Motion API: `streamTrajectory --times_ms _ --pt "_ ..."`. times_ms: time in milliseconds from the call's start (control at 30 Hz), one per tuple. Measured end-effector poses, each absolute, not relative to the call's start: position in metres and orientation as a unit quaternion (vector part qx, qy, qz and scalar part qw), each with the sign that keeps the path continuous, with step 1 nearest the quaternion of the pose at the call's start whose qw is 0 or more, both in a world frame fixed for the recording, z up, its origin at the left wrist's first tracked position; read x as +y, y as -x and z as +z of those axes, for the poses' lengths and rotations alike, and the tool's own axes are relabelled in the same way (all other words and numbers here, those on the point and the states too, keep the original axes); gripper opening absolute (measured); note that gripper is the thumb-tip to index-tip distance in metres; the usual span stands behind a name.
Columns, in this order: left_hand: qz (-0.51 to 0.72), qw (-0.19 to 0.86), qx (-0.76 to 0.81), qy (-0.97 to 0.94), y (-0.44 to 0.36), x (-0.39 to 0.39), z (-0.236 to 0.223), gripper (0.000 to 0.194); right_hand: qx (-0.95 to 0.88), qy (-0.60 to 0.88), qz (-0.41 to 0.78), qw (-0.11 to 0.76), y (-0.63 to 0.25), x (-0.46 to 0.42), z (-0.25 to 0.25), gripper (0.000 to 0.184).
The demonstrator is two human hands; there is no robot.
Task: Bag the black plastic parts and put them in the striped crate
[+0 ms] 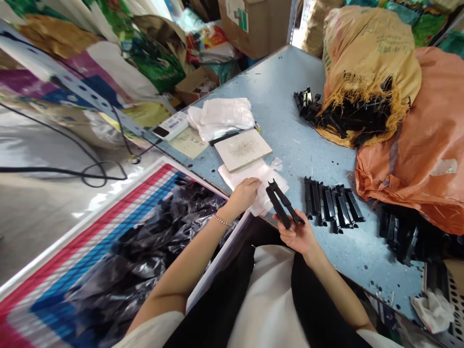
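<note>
In my right hand (297, 234) I hold a pair of long black plastic parts (282, 204), side by side and tilted upward, their lower ends between my fingers and thumb. My left hand (246, 193), a beaded bracelet at its wrist, has its fingers drawn together on a thin pinkish-white plastic bag (261, 205) from a flat stack. Its fingertips are partly hidden. A pale board (242, 149) with crumbs on it lies over the stack's far edge. Right of my right hand, several more black parts (331, 203) lie in a row on the blue table (286, 96).
A yellow woven sack (369, 53) spills black parts at the back right, beside an orange sack (413, 154). White bags (226, 116) and a white device (171, 125) lie at the back left. A striped crate (108, 222) with dark plastic-wrapped goods stands at my left.
</note>
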State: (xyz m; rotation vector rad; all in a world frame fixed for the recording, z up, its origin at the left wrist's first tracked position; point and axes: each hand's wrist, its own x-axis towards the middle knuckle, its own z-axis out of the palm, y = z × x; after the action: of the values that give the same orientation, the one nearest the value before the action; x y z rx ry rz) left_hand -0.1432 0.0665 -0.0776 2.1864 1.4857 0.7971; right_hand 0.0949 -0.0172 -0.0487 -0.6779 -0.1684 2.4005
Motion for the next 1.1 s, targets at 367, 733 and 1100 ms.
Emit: streamTrajectory --times_ms 367,733,1100 --pt "0.321 0.246 0.447 -0.798 0.132 0.034 -0.048 0.06 -0.041 0.258 0.918 0.298 -0.075 0.007 -0.06 0.054" --pt "0.285 0.289 0.339 -0.849 0.085 -0.021 -0.028 0.067 -0.483 0.461 0.666 0.333 -0.082 -0.015 -0.038 0.039" --pt "0.005 0.258 0.744 -0.617 0.315 -0.128 -0.086 0.039 -0.706 0.704 0.08 -0.012 -0.17 0.009 -0.003 0.026"
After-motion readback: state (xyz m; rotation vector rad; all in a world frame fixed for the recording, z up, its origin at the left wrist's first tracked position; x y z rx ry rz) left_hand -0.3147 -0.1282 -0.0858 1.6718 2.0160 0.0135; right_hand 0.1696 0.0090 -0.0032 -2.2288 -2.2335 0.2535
